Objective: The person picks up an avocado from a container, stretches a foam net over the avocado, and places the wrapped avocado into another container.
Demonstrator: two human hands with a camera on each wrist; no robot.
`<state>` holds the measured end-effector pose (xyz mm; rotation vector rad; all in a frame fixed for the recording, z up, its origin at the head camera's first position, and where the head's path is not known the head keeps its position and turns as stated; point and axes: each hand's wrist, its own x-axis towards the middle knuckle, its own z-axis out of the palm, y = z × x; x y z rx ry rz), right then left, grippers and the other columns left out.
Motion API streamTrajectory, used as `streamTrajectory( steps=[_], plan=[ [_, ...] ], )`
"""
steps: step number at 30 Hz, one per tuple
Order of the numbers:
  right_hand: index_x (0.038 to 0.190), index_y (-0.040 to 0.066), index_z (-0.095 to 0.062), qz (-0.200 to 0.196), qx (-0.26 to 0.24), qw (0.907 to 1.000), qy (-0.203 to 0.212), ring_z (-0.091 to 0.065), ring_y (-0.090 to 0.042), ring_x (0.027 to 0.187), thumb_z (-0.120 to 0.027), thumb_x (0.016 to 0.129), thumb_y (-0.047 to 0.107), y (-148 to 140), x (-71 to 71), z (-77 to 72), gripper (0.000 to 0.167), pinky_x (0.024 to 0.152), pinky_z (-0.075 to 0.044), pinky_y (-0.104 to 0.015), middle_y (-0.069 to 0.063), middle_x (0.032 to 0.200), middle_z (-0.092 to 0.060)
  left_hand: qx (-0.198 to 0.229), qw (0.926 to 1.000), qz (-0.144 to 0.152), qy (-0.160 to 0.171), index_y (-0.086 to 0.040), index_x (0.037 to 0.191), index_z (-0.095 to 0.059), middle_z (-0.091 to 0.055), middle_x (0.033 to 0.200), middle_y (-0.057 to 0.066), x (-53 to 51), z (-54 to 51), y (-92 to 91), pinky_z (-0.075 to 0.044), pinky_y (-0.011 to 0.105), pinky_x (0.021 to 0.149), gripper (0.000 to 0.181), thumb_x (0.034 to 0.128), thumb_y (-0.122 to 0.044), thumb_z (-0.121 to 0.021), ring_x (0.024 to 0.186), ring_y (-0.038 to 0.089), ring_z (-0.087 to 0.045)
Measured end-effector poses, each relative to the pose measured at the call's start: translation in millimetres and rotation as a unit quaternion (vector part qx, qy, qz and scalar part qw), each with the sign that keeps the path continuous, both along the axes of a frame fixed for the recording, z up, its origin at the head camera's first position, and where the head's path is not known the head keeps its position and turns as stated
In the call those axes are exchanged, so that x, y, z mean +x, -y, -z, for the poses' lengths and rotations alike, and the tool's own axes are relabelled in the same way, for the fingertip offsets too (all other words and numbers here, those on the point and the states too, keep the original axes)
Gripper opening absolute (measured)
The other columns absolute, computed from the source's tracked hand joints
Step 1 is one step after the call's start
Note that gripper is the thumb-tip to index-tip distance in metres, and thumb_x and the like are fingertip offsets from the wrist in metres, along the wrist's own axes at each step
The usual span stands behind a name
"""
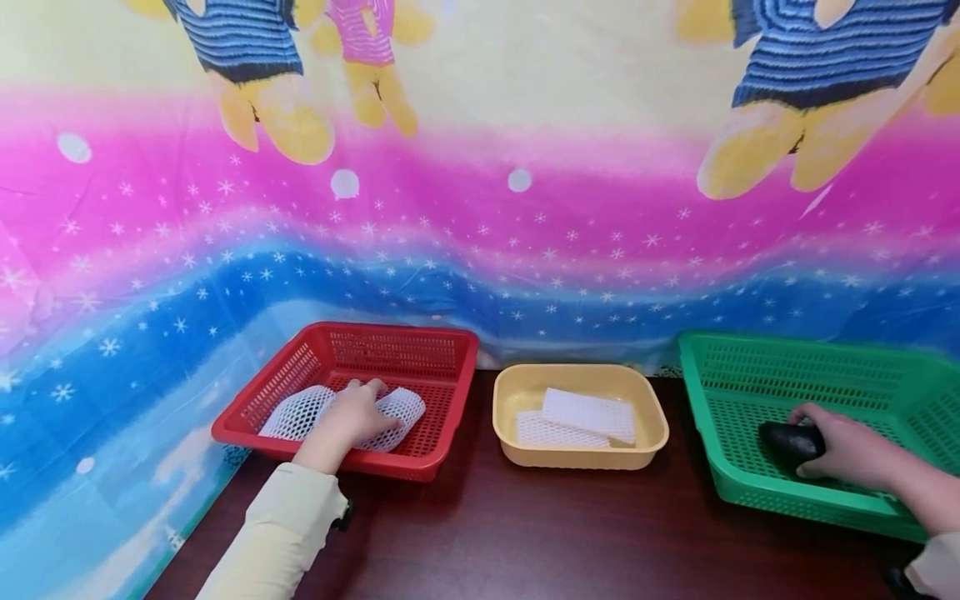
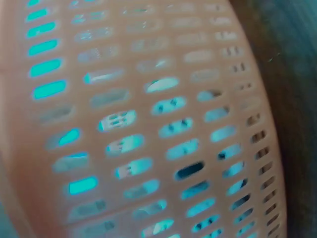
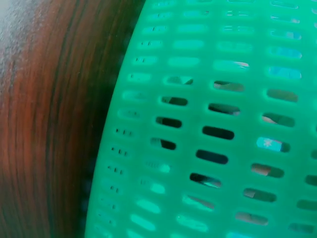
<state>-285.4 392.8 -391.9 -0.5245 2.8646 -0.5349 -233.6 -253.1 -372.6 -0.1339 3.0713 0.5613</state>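
In the head view my left hand [image 1: 352, 417] reaches into the red basket [image 1: 431, 471], its fingers curled over a white foam net [image 1: 403, 410]. Another net-covered bundle [image 1: 296, 414] lies just left of that hand. On the right, my right hand [image 1: 855, 450] grips a dark, smooth, oval object [image 1: 789, 442] inside the green basket [image 1: 795, 500]. Both wrist views show mostly slotted basket walls: a pale reddish wall [image 2: 148, 114] in the left one, a green wall [image 3: 198, 139] in the right one. Neither hand shows clearly there.
Between the two baskets stands a yellow tray [image 1: 581, 457] with white foam nets [image 1: 588, 414] lying flat in it. All three containers sit on a dark brown table [image 1: 555, 525]. A printed cloth [image 1: 480, 208] hangs behind them.
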Motion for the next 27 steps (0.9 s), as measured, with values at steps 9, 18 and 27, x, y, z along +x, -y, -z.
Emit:
streamTrajectory(
  steps=[9,18,27],
  plan=[
    [0.128,-0.012,-0.046,0.003,0.001,0.9985,-0.055,-0.062,-0.033,0.084,-0.087,0.081,0.020,2.6,3.0,-6.1,0.070,0.059,-0.047,-0.041,-0.029,0.104,-0.061,0.021,0.9992,-0.002,-0.035,-0.001,0.149,-0.046,-0.057,0.135,0.028,0.0,-4.5,8.9,-0.052,0.062,0.092,0.085,0.0824,-0.036,-0.085,0.117,0.044,-0.060],
    [0.135,-0.008,-0.051,0.031,0.002,0.9910,-0.130,-0.058,-0.054,0.093,-0.085,0.084,0.027,22.5,22.5,-24.4,0.071,0.059,-0.051,-0.050,-0.044,0.119,-0.051,0.073,0.9947,0.027,-0.069,-0.004,0.154,-0.042,-0.050,0.146,0.028,5.2,-13.3,12.6,-0.050,0.064,0.094,0.082,0.0883,-0.035,-0.080,0.130,0.048,-0.050],
    [0.144,-0.003,-0.050,0.043,-0.018,0.9833,-0.176,-0.055,-0.058,0.099,-0.080,0.090,0.036,39.9,44.2,-39.8,0.074,0.057,-0.051,-0.048,-0.040,0.128,-0.047,0.109,0.9890,0.038,-0.093,-0.006,0.153,-0.047,-0.058,0.140,0.025,11.0,-21.9,16.2,-0.055,0.057,0.090,0.070,0.0931,-0.031,-0.075,0.123,0.045,-0.059]
  ],
)
